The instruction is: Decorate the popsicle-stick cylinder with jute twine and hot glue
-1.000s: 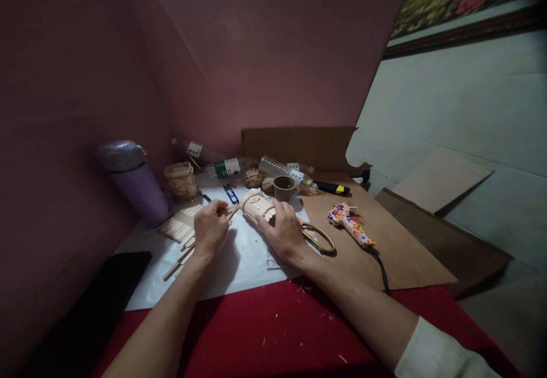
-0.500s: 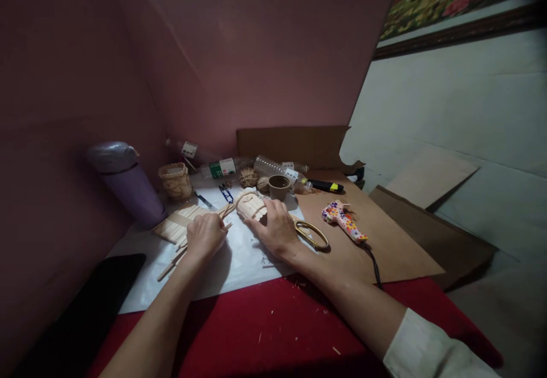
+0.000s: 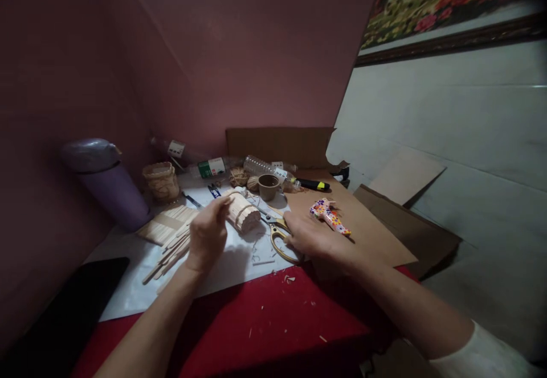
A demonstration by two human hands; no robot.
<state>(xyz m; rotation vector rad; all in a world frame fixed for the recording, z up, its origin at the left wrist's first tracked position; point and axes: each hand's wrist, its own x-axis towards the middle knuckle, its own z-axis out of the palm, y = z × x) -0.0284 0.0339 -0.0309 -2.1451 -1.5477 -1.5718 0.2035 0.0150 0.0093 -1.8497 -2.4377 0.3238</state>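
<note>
My left hand (image 3: 208, 234) is closed on the near end of a small cup covered in wooden craft sticks (image 3: 243, 212), with a cord band round it. The cup lies tilted on its side, its stick-lined end facing right. At the right, my right hand (image 3: 310, 235) has its fingers and thumb about the upper handle of gold-handled scissors (image 3: 284, 245). Their blades point toward the cup, partly behind it. Loose craft sticks (image 3: 171, 255) lie beside my left hand, with a flat bundle of sticks (image 3: 164, 224) behind them.
A floral glue gun (image 3: 330, 217) lies on brown cardboard (image 3: 376, 235). Toward the back are a brown cup (image 3: 269, 187), twine balls (image 3: 238, 177), plastic bottles (image 3: 211, 168), a black-yellow cutter (image 3: 314, 185) and a finished-looking stick cup (image 3: 161, 182). A purple bottle (image 3: 111, 190) stands left.
My right hand has left the stick cup and moved right onto the scissors, which have shifted slightly. My left hand has gone from a thin stick to the cup. The view has turned right.
</note>
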